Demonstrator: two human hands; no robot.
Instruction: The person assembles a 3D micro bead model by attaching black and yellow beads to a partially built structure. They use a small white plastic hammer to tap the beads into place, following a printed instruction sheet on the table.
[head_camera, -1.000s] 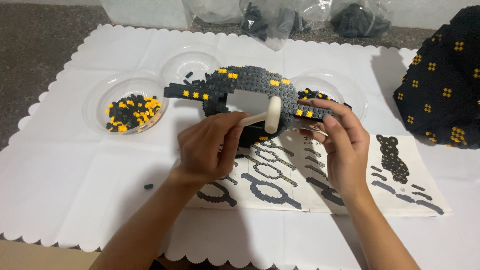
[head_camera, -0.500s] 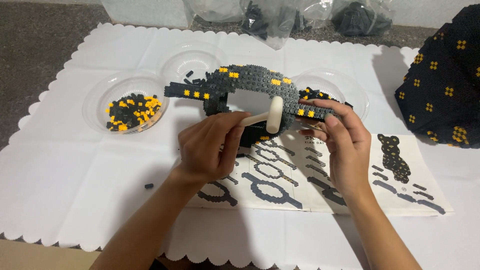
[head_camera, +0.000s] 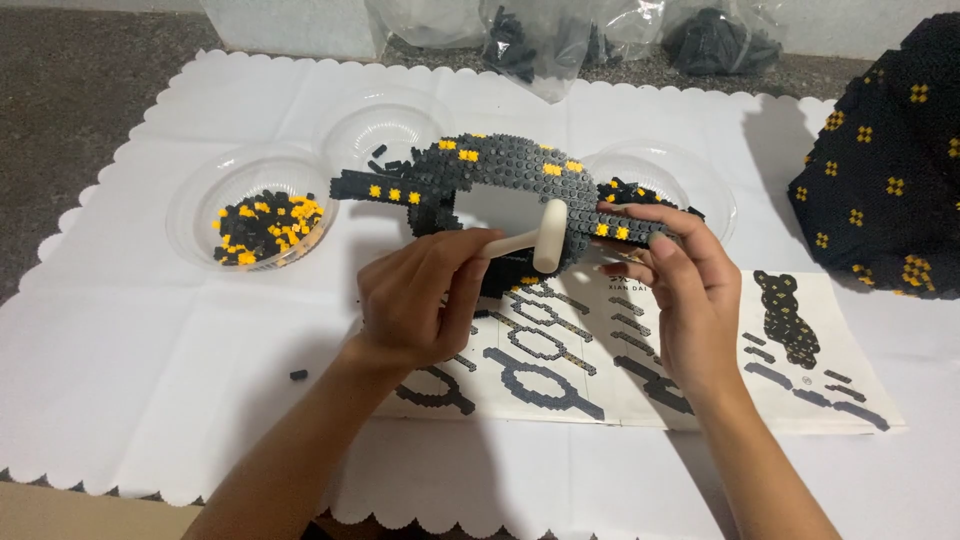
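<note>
A: Little is seen to have shifted since half a second ago: the small white plastic mallet (head_camera: 535, 238) is kept against the arched dark-grey brick model dotted with yellow studs (head_camera: 500, 180), both hands placed as before.

B: How is the model aligned?

A: Its long axis is laid left to right across the white scalloped paper cloth (head_camera: 150, 330), the arch bowed away from the camera, one end pointed at the clear plastic bowl of black and yellow bricks (head_camera: 262, 222).

B: And the hands?

A: The left hand (head_camera: 415, 300) is curled shut around the mallet's handle, wrist bent, the cylindrical head held upright against the model's front edge. The right hand (head_camera: 690, 290) is raised at the model's right end, fingers pinched on its yellow-studded strip.

B: Where is the model relative to them?

A: It is held just beyond both hands, above the printed instruction sheet (head_camera: 640, 350). A large black studded block form (head_camera: 880, 170) is seen at the far right.
</note>
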